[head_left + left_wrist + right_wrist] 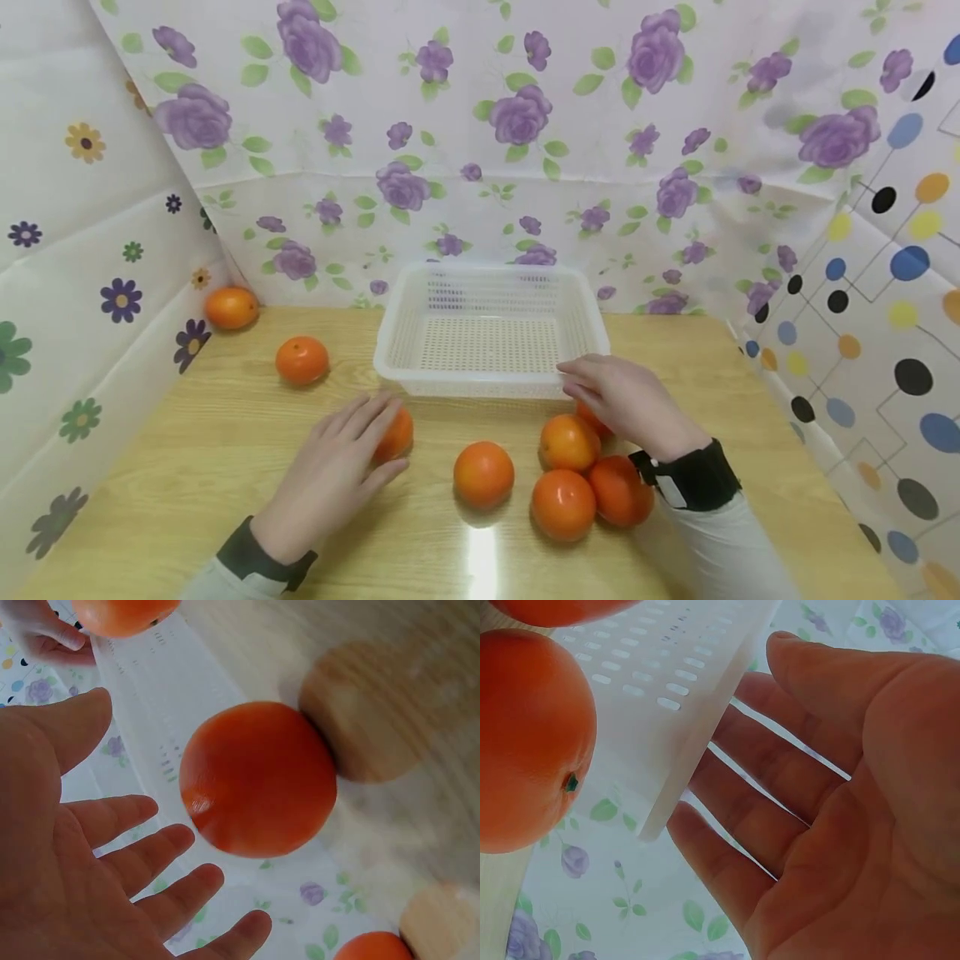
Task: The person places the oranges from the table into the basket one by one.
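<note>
My left hand (333, 467) hovers beside an orange (397, 435), palm toward it and fingers stretched out. The hand partly covers this orange in the head view; the left wrist view shows the whole fruit (259, 780) just off the fingertips. A white plastic basket (480, 385) with slotted walls stands upright, with no fruit in it. Over its front right corner reaches my right hand (633, 404), its loosely straight fingers at the rim (694, 754). Beneath that hand an orange (591, 419) is partly hidden, clustered with other oranges (570, 443).
One orange (483, 475) sits alone at the table's middle front. Two more lie at the left: a nearer orange (302, 361) and a farther orange (231, 308) by the side cloth. Flowered cloth (465, 175) hangs right behind the basket, and a dotted cloth (862, 367) borders the right.
</note>
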Demonstrator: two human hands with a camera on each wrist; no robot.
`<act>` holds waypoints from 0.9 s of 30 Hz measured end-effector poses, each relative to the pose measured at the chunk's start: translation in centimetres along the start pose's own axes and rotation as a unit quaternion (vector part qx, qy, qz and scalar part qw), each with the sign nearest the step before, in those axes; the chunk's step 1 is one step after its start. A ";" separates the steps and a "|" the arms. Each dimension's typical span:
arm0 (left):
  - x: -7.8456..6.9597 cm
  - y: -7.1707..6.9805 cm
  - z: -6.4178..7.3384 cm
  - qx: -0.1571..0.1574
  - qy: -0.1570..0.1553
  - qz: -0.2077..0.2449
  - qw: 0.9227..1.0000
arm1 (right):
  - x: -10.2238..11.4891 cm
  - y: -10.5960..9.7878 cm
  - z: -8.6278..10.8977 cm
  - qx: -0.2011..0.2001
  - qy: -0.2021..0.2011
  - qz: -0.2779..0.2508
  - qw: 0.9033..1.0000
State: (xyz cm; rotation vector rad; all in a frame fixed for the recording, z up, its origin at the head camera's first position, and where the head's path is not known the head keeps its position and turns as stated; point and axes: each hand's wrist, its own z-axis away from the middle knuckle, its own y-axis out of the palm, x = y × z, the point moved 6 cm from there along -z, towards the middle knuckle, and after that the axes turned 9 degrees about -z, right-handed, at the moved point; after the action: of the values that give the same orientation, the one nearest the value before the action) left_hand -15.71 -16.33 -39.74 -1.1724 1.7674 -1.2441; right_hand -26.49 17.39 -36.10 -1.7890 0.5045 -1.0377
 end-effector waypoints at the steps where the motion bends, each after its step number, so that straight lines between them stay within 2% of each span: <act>1: 0.0 0.1 0.0 0.000 0.000 0.002 1.000 | 0.0 -0.1 -0.1 0.001 0.000 0.000 1.000; 8: 0.1 0.4 0.0 -0.005 0.009 0.004 1.000 | 0.6 -0.1 -0.4 0.002 -0.010 0.005 1.000; 17: 0.3 0.9 -0.2 0.006 0.018 -0.006 1.000 | 1.0 0.1 -0.3 -0.004 -0.008 0.011 1.000; 27: 0.6 1.4 -0.8 -0.012 0.033 -0.009 0.999 | 0.4 0.2 -0.7 -0.002 -0.004 0.026 1.000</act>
State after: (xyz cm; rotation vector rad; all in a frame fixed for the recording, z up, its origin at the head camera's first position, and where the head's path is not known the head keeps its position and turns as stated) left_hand -17.03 -16.40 -40.83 -1.1748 1.8276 -1.2888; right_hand -26.78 16.64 -35.96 -1.7736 0.5440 -0.9937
